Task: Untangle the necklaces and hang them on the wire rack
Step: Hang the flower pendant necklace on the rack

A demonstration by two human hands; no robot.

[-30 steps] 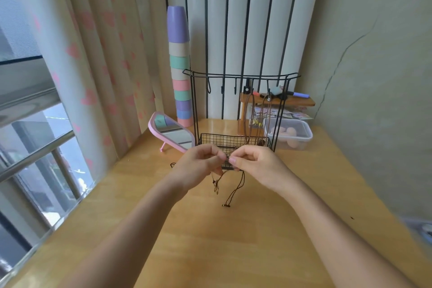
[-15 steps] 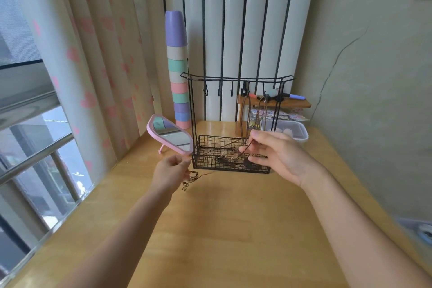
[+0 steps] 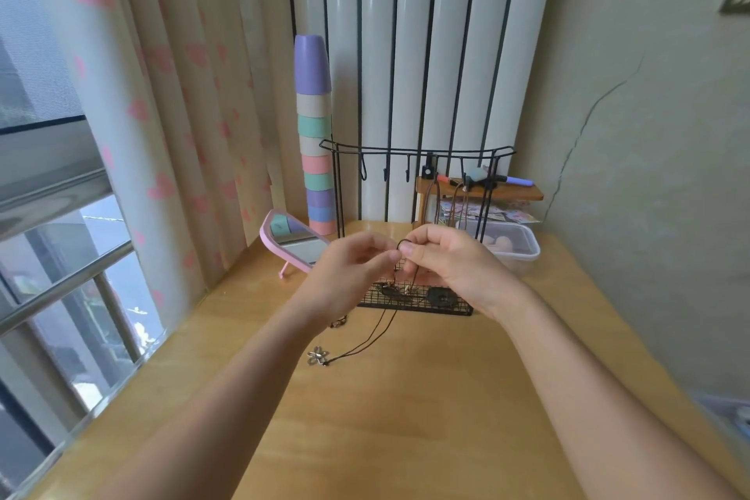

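**Desk:** Necklace position?

**Operator:** I read one black cord necklace [image 3: 375, 331] held up in front of the wire rack [image 3: 418, 152]. Its top loop sits where the two hands meet. Two strands fall from there to the bench [image 3: 406, 418] and end in a silver flower pendant [image 3: 317, 355] lying flat on the wood, just beside the left forearm.

**Desk:** Fingers?

**Operator:** The left hand [image 3: 353, 276] pinches the cord between thumb and forefinger. The right hand [image 3: 450, 264] pinches the loop the same way, with its other fingers [image 3: 430, 239] curled. The fingertips of the two hands are touching.

**Desk:** Rack contents?

**Operator:** Brown cords [image 3: 440, 203] hang from hooks towards the right end of the top bar. The mesh basket [image 3: 414, 306] at the rack's foot holds dark pieces; I cannot tell what they are. A small tangle [image 3: 339, 323] lies on the bench beside the left wrist, partly hidden.

**Desk:** Surroundings?

**Operator:** A pink mirror [image 3: 292, 244] leans to the left of the rack, with a stack of pastel cups [image 3: 314, 134] behind it. A lidded plastic box [image 3: 515, 248] sits to the right of the rack, with a small wooden shelf [image 3: 507, 193] behind it. A heart-print curtain [image 3: 162, 114] hangs at far left.
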